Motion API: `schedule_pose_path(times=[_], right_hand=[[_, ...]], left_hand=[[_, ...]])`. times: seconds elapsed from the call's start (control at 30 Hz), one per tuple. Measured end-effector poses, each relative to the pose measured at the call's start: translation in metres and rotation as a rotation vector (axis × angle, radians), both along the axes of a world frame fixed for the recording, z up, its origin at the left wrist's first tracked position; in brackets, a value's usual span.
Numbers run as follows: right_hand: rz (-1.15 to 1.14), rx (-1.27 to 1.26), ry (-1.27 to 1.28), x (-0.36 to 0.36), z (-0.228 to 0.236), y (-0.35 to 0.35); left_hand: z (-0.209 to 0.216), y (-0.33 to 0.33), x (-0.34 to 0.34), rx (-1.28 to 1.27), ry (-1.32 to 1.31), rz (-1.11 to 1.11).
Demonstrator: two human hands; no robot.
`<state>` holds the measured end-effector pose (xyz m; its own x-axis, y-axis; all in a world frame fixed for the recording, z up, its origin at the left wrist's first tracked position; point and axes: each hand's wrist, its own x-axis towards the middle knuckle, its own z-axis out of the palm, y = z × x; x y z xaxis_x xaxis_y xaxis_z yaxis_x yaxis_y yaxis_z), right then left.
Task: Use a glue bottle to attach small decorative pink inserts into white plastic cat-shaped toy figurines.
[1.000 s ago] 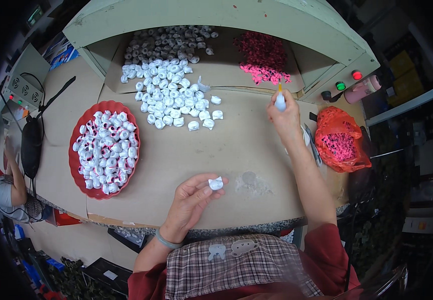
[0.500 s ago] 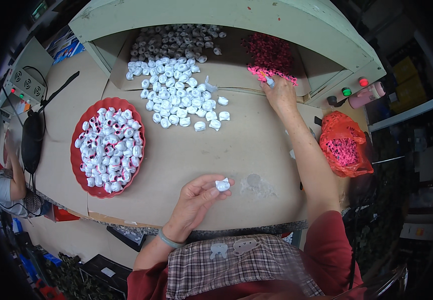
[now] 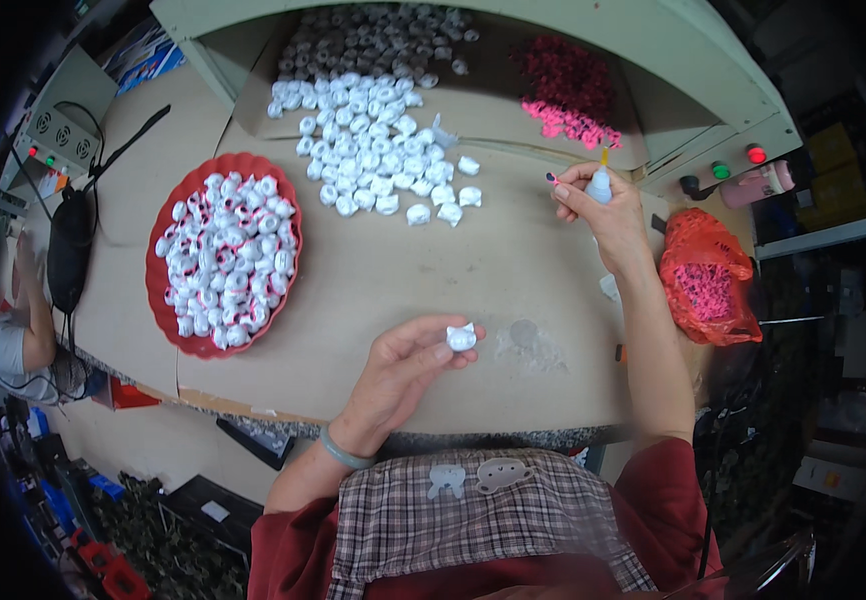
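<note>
My left hand (image 3: 400, 362) is closed on a small white cat-head-shaped piece (image 3: 461, 338), pinched at the fingertips above the table's near side. In my right hand (image 3: 613, 222) is a small squeeze bottle (image 3: 600, 186) with a thin yellow tip pointing away from me. The same hand pinches a tiny pink-and-black piece (image 3: 552, 178) between thumb and finger. Just beyond it lies a heap of pink-and-black pieces (image 3: 578, 125). Many white pieces (image 3: 378, 150) like the held one are spread on the table, reaching back under the pale green housing (image 3: 433, 15).
At left stands a red scalloped bowl (image 3: 156, 270) full of white pieces, many with pink trim. A red plastic bag (image 3: 713, 320) of pink pieces sits at right, near a pink bottle (image 3: 761, 186). A black pouch (image 3: 68, 265) and another person's arm (image 3: 35, 310) are far left.
My right hand has come back from the pink heap with a small pink-and-black piece in its fingertips, the bottle still held. My left hand keeps the white piece. The whole view has shifted slightly.
</note>
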<state>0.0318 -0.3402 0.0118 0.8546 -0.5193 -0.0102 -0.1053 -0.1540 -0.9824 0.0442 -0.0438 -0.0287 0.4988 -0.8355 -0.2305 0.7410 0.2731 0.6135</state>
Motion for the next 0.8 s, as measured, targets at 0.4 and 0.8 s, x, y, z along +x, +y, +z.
schedule_pose_path(times=[0.4, 0.8], right_hand=[[0.436, 0.405, -0.038, -0.075, -0.004, 0.095], [0.37, 0.375, 0.07, -0.077, -0.005, 0.108]], left_hand=[[0.0, -0.001, -0.006, 0.033, -0.095, 0.033], [0.0, -0.003, -0.01, 0.127, -0.22, 0.058]])
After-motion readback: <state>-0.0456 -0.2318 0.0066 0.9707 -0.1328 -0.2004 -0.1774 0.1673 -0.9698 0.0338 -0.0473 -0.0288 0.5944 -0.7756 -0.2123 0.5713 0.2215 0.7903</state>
